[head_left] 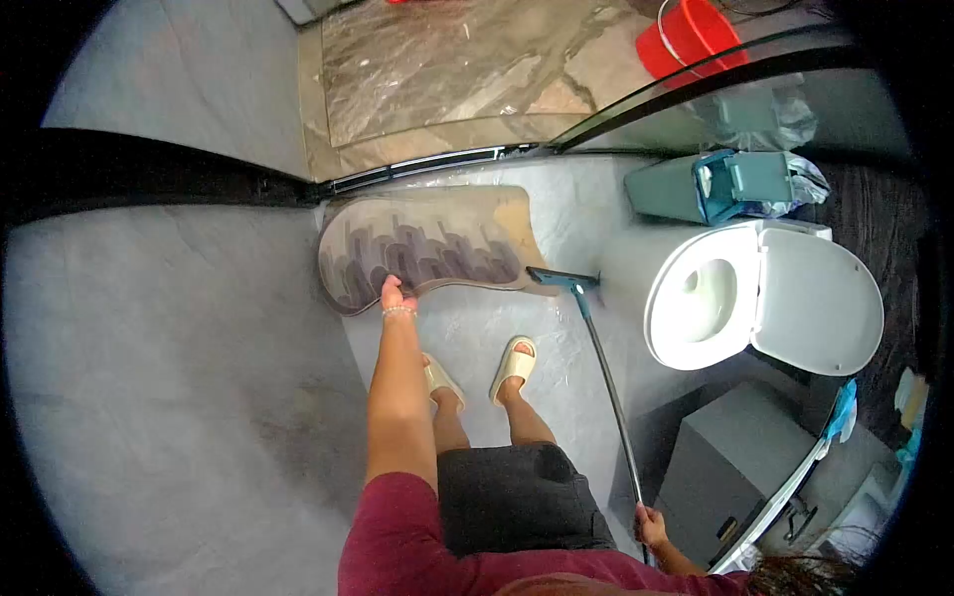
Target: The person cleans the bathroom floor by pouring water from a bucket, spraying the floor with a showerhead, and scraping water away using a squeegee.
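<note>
My left hand (pixel 397 295) is closed on the near edge of a bath mat (pixel 427 248), which is beige with grey-brown arch shapes. Part of the mat looks raised off the floor, though how far I cannot tell. At the lower right, my right hand (pixel 651 526) wraps round the long metal pole of a floor squeegee (pixel 608 382). The squeegee's dark blue-green head is down by the floor, at the mat's right end and just left of the toilet.
A white toilet (pixel 696 298) with its lid up stands at right. Behind it is a green trash bin (pixel 676 189). A red bucket (pixel 688 42) sits beyond the glass partition (pixel 715 84). A grey cabinet (pixel 740 447) is at lower right. A raised sill (pixel 427 171) crosses behind the mat.
</note>
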The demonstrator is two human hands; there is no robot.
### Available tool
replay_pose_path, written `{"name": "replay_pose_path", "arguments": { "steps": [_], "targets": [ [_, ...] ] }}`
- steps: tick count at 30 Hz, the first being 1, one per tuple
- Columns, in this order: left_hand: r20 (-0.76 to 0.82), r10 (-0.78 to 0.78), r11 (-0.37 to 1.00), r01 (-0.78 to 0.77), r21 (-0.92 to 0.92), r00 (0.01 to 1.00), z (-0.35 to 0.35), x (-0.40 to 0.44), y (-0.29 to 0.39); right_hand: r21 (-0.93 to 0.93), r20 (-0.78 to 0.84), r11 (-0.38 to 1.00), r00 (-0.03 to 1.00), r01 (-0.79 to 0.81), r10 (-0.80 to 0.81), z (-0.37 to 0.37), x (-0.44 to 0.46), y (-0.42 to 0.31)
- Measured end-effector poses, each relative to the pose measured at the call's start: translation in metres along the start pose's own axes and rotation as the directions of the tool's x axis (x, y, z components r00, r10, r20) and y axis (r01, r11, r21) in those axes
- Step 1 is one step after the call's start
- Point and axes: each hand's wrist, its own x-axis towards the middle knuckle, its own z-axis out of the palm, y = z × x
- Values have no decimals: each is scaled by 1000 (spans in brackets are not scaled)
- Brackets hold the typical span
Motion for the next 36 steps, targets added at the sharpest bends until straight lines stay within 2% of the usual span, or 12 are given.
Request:
{"name": "replay_pose_path", "arguments": {
  "steps": [5,8,9,11,14,15,17,19,25,31,33,36],
  "targets": [
    [211,-146,984,163,-66,966,64,-76,38,44,54,993,993,-109,107,3,-30,-18],
    [-11,358,901,-343,265,934,119,-144,42,-101,-58,994,997,46,-52,-6,-6,31],
    [-113,405,843,-322,431,907,137,-176,51,-109,-92,993,995,35,-45,-3,-9,32],
    [270,661,526,-688,499,701,162,-221,72,-76,-38,991,993,109,-112,0,-42,-10],
    [411,744,85,-684,724,527,191,-298,119,131,198,989,980,-62,35,6,-88,-59],
    [400,708,42,-600,799,582,207,-363,137,150,223,986,974,-78,43,8,-91,-63],
    [488,781,-4,-779,627,389,231,-350,162,146,327,989,944,-5,-43,12,-95,-74],
    [387,668,31,-544,839,635,262,-413,195,201,371,980,926,-15,-62,20,-113,-95],
    [555,759,-271,-610,745,341,347,-416,272,267,515,964,848,-16,-129,31,-111,-199],
    [575,695,-228,-627,745,431,505,-438,397,267,488,944,818,194,-306,43,-104,-376],
    [623,777,-433,-639,635,92,552,-461,432,248,423,954,866,171,-265,41,-121,-437],
    [538,843,-440,-549,710,20,619,-483,489,289,432,939,849,189,-304,28,-120,-491]
  ]
}}
